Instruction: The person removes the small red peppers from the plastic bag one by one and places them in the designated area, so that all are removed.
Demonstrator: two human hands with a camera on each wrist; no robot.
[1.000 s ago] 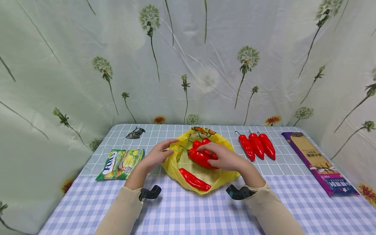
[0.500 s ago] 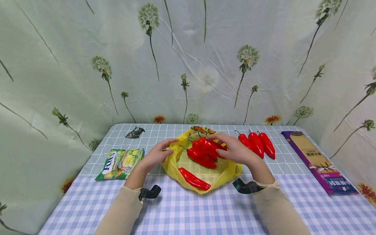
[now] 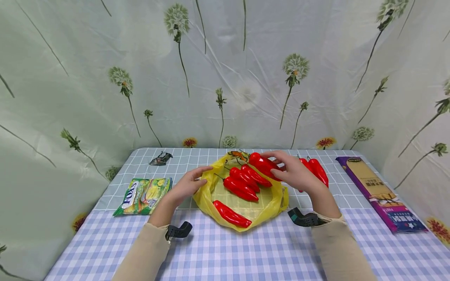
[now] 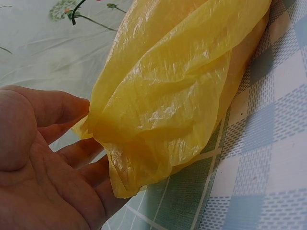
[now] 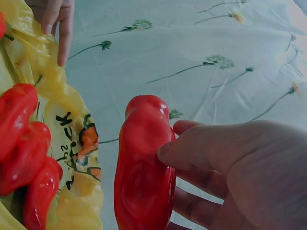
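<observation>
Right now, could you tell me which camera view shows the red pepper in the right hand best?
The right wrist view: the red pepper fills the frame, gripped by the right hand. The head view shows it smaller, partly behind fingers, above the yellow bag. The left wrist view shows only bag.

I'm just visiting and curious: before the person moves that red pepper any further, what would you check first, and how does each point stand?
1. Right hand grips the glossy red pepper: ok, thumb and fingers wrap it.
2. Left hand pinches the thin yellow plastic bag at its rim: ok.
3. Bag mouth lies open: ok; three red peppers inside.
4. Fourth pepper at the bag's near edge: cannot tell whether it lies fully inside.
5. Red peppers lying on the checked tablecloth clear of the right hand: cannot tell, the hand hides part of them.
</observation>
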